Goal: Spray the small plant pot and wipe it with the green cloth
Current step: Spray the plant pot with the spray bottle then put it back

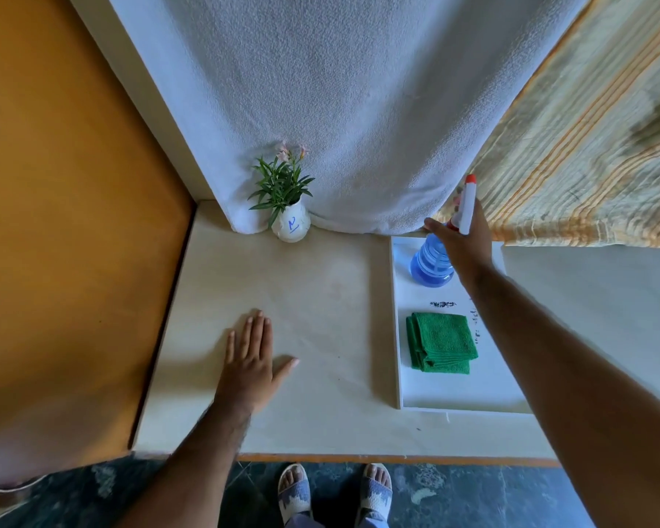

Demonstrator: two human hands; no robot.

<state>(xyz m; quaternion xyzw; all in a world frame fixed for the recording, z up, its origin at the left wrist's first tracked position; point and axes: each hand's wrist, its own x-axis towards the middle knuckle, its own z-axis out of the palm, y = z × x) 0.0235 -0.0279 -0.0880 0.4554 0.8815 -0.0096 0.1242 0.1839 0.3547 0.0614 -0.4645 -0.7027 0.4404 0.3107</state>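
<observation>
Sandalled feet (334,493) stand on the dark floor at the bottom edge, just short of the pale bench (313,299). At the bench's back, against a hanging white towel (359,108), stands the small plant pot (291,225), white with a blue mark on its front, upright, green leaves and a pale flower rising from it. Well to the right of the pot lies a white tray (458,394). On the tray's far end, level with the pot, stands a blue spray bottle (429,266) with a white and red head; the right hand (467,242) is closed around its neck, fingers (435,225) wrapped and pinching it, though whether the bottle's base touches the tray cannot be told. Nearer than the bottle on the same tray lies the green cloth (441,342), folded and untouched, apart from the bottle. Forward and left of the pot, well apart from it, the left hand (250,369) lies flat on the bare bench, palm down, fingers (258,329) held together and thumb spread out, holding nothing. A striped curtain (587,146) hangs behind the tray, and an orange panel (62,222) borders the bench on the pot's left.
</observation>
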